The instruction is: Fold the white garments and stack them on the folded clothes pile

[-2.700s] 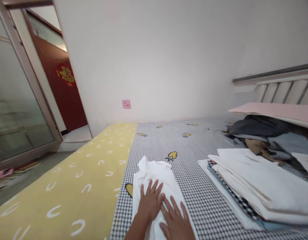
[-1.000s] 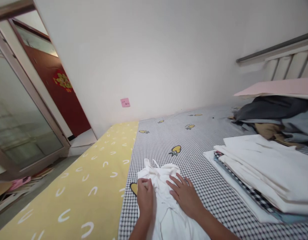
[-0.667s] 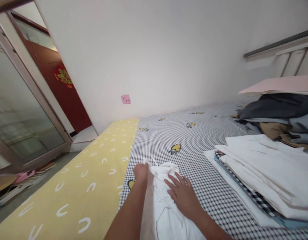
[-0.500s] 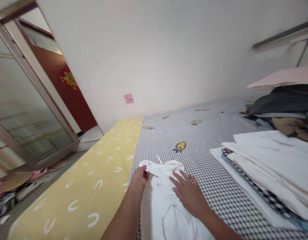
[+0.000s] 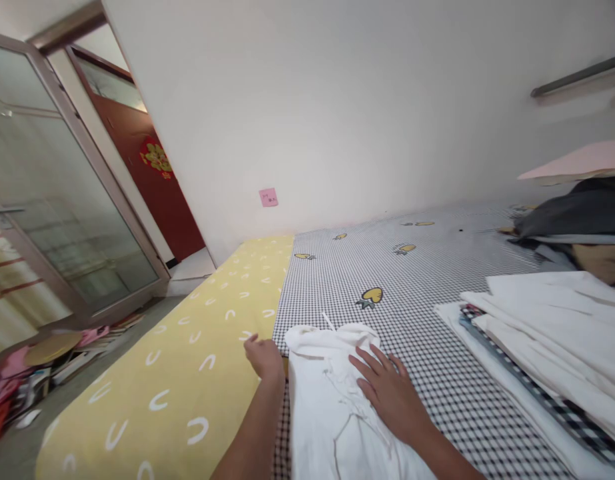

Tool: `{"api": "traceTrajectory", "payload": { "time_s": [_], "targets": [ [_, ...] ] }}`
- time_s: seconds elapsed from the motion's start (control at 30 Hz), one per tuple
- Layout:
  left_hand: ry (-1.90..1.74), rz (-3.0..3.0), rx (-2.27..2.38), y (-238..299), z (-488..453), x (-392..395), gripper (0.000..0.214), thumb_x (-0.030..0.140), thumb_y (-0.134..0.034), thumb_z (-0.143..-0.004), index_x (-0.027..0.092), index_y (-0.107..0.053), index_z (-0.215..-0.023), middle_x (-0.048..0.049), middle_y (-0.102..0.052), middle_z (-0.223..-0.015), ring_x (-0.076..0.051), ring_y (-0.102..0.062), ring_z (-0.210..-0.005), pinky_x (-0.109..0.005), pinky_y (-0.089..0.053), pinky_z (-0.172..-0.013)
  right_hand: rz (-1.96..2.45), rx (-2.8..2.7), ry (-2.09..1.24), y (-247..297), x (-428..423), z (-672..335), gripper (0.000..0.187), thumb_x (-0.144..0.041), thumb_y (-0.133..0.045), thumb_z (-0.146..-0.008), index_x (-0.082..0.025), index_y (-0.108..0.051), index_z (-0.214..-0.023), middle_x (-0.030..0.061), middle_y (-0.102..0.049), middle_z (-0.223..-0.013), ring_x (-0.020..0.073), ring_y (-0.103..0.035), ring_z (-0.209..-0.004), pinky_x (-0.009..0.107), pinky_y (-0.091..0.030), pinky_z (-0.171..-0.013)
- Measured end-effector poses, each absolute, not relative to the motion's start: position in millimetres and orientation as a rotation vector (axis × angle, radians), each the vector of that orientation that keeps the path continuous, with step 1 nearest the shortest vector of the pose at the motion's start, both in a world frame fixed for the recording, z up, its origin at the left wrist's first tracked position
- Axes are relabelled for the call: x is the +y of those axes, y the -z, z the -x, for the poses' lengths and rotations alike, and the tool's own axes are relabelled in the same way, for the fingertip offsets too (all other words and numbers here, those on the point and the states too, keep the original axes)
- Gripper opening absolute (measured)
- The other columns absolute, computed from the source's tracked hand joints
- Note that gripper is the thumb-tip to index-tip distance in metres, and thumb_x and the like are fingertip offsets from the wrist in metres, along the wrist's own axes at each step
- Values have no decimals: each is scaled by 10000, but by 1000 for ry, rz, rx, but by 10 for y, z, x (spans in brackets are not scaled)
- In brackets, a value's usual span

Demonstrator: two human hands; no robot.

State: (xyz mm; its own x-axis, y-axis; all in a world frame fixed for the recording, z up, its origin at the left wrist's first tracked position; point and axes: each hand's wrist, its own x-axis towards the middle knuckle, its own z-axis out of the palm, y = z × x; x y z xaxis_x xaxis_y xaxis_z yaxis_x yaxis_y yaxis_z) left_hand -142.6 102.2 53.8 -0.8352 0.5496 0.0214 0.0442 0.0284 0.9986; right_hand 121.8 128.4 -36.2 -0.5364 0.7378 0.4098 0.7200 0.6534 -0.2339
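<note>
A white garment (image 5: 327,400) with a thin grey line drawing lies on the checked cloth, its gathered top end facing away from me. From that end a short white strip or cord sticks out. My right hand (image 5: 390,390) rests flat on the garment's right side, fingers spread just below the gathered part. To the left, my left hand (image 5: 264,357) is off the garment, over the border of the yellow cloth. Its fingers are loosely bent and apart, and nothing shows in them.
Folded white, checked and blue clothes are stacked (image 5: 552,353) at the right. Behind them are a dark heap of clothes (image 5: 577,210) and a pink flat item (image 5: 582,161). The yellow patterned cloth (image 5: 187,380) covers the bed's left side. Assorted items lie on the floor beyond it.
My left hand has let go of the garment's top left edge and moved left, away from it. My right hand stays on the fabric. The view has turned slightly left.
</note>
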Motion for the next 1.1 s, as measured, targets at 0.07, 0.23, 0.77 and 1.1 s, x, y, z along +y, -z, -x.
{"api": "traceTrajectory", "payload": {
  "time_s": [0.07, 0.23, 0.77, 1.1],
  "targets": [
    [-1874, -857, 1994, -640, 1443, 977, 245, 165, -605, -898, 244, -654, -1124, -80, -573, -1331, -246, -474, -1338, -502, -342, -1169, 1131, -2386, -65, 372, 1284, -1221, 438, -392, -422, -1016, -391, -538, -1438, -4, -521, -1531, 310, -394, -1455, 615, -293, -1155],
    [-1102, -2146, 2087, -608, 1257, 1041, 374, 70, -814, -692, 277, -722, -991, -75, -490, -1547, -357, -319, -1496, -638, -172, -1223, 1103, -2362, -82, 437, 1321, -1226, 430, -395, -440, -1011, -417, -536, -1429, -18, -545, -1511, 310, -410, -1445, 638, -306, -1143],
    [-1421, -2942, 2004, -39, 1054, 389, 208, 296, -510, -999, 254, -676, -880, -39, -678, -1328, -204, -495, -1342, -430, -160, -1239, 1325, -1775, -336, -345, 1646, -1308, 430, -387, -449, -968, -278, -552, -1371, 123, -533, -1455, 310, -459, -1358, 564, -376, -1067],
    [-1320, -2970, 2016, -167, 1077, 259, 181, 231, -524, -989, 270, -687, -923, -25, -694, -1333, -179, -473, -1379, -424, -151, -1256, 1386, -2165, -1058, -661, 2357, -841, 109, -268, -681, -819, -190, -721, -754, 27, -725, -739, 184, -673, -753, 307, -493, -727]
  ]
}}
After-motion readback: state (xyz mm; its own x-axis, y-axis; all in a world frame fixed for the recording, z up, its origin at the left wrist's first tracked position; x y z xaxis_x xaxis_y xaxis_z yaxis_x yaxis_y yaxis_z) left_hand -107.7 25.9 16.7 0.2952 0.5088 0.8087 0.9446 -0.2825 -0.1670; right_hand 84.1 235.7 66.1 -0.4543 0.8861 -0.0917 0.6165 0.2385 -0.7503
